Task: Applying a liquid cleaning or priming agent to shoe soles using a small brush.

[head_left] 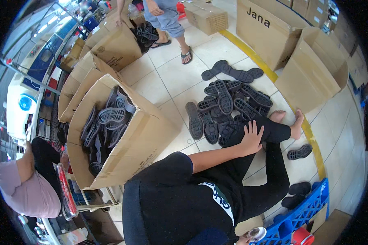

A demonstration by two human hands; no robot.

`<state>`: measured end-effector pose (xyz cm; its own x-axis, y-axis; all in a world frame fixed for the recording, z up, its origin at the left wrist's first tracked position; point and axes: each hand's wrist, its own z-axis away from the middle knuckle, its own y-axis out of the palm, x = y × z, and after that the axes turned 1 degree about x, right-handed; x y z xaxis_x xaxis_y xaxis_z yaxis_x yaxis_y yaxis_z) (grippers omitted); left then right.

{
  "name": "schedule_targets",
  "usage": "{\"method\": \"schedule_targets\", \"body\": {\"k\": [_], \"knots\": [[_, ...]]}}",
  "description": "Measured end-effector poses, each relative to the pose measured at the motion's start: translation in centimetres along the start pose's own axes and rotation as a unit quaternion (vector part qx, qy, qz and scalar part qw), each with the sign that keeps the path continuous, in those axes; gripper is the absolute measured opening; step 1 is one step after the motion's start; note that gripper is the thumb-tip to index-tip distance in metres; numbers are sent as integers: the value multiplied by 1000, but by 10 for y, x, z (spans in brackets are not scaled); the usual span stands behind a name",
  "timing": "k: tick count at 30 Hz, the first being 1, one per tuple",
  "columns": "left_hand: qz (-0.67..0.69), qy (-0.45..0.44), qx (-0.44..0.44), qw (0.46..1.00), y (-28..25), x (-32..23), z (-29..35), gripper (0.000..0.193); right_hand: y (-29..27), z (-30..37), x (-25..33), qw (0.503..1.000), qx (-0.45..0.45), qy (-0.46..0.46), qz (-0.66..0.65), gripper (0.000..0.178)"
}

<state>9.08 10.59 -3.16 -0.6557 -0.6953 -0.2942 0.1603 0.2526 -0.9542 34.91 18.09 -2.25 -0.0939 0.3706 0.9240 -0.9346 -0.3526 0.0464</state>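
Sole pile [225, 98]: lengths point every way
Left hand [252, 138]: just beside pile, nearer, spread on leg [276, 131]
Right hand [243, 239]: farther from pile, by cup [257, 233], grip unclear

Pale square tiles [155, 87] pave the floor, crossed by a yellow stripe [248, 53]; stacked cartons [316, 11] fill the upper right. A metal tube frame [28, 74] stands left; bright light shows beyond.

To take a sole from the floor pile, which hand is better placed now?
Probably the left hand: it rests spread on a leg, beside the pile. The right hand is farther, near a white cup.
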Motion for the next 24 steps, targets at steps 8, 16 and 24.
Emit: {"method": "schedule_targets", "body": {"k": [8, 16, 24], "knots": [[412, 183, 176, 875, -26, -34, 2, 56, -21, 25, 74, 998, -42, -30, 41, 26], [635, 115, 504, 574, -61, -66, 16, 93, -59, 25, 101, 992, -98, -69, 50, 30], [679, 49, 469, 562, -77, -26, 10, 85, 31, -12, 92, 994, 101, -40, 32, 14]]}}
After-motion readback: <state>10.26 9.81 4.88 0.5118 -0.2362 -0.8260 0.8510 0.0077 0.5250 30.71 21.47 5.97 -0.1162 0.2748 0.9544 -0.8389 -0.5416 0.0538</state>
